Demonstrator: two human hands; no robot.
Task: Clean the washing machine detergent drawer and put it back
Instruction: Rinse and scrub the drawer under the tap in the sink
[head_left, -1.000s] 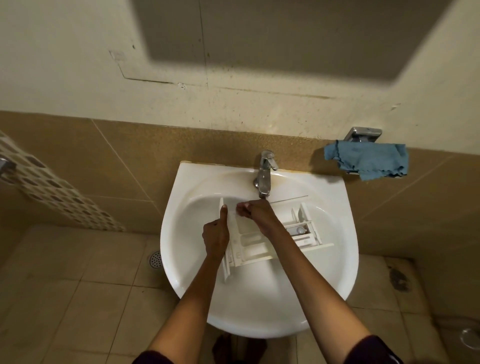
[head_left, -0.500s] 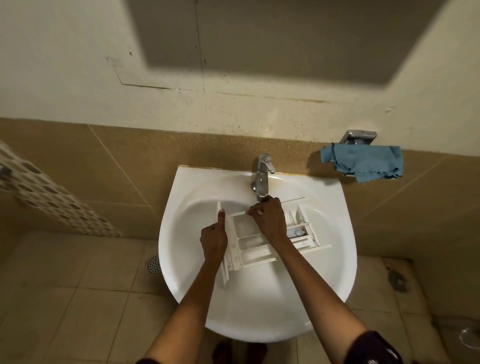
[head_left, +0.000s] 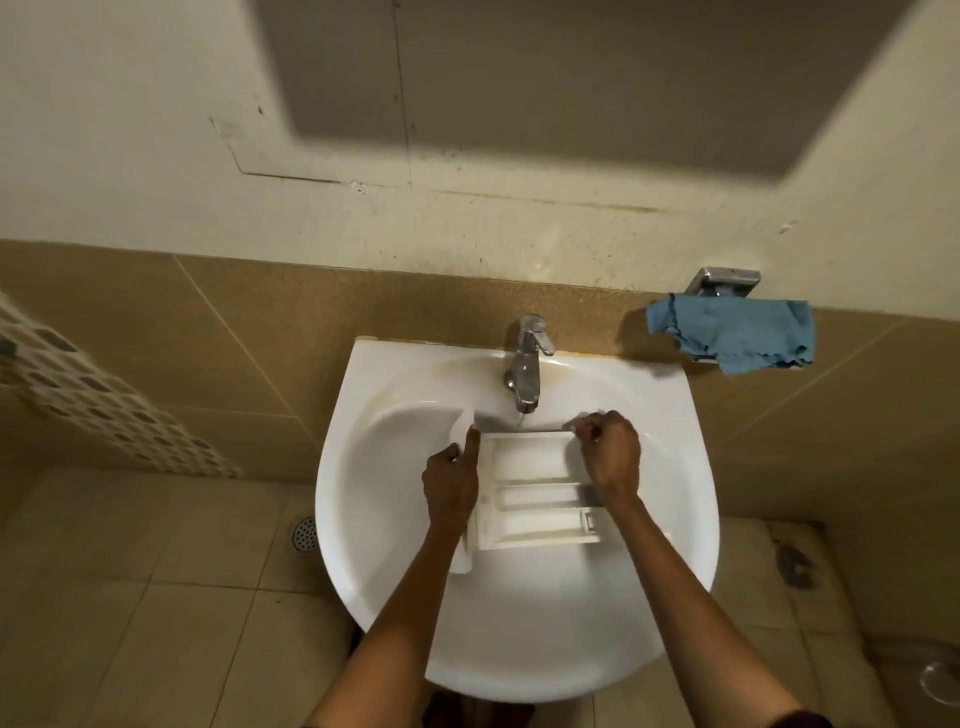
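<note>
Head view shows the detergent drawer (head_left: 524, 501) inside the sink (head_left: 691, 519) below the tap (head_left: 527, 364), the left hand (head_left: 449, 486) gripping its front panel and the right hand (head_left: 610, 457) pinching its far edge with curled fingers, so I judge the washing step is underway and each compartment needs rinsing next.

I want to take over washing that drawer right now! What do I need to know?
Left hand: grips the drawer by its front panel, thumb straight along it.
Right hand: fingers curled on the drawer's far edge, near the tap.
Drawer: held in the sink, open side up, just below the spout.
Done: drawer is at the sink.
Left: finish rinsing, perhaps wipe with the blue cloth hanging on the right, then put it back.
</note>
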